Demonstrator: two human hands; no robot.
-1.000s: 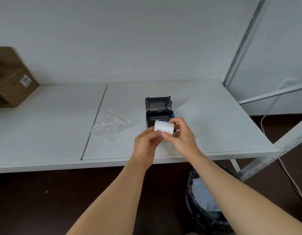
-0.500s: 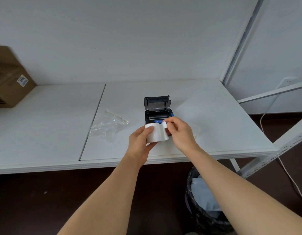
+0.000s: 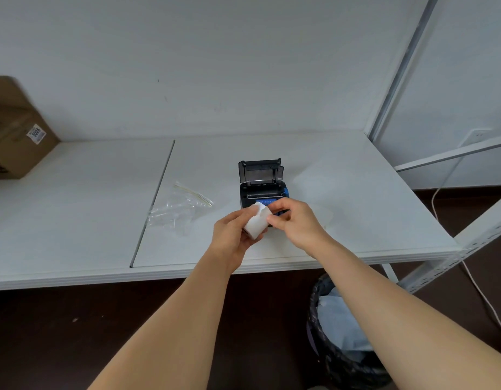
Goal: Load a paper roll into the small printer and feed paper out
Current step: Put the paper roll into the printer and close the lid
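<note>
A small black printer (image 3: 260, 187) with blue trim stands on the white table (image 3: 342, 192), its lid tipped up and back so the paper bay lies exposed. Just in front of it I hold a white paper roll (image 3: 256, 222). My left hand (image 3: 232, 235) cups the roll from below and the left. My right hand (image 3: 295, 220) pinches the roll's loose end between thumb and fingertips, and that end curls up off the roll. The printer's front panel is partly hidden behind my right hand.
A crumpled clear plastic bag (image 3: 179, 209) lies left of the printer. A cardboard box (image 3: 15, 133) sits at the table's far left. A black-lined waste bin (image 3: 342, 333) stands on the floor below the table's front edge. White shelf posts (image 3: 398, 66) rise at the right.
The roll has dropped lower and tilted in my left hand, away from the printer's opening. My right hand has peeled its loose end up from the roll.
</note>
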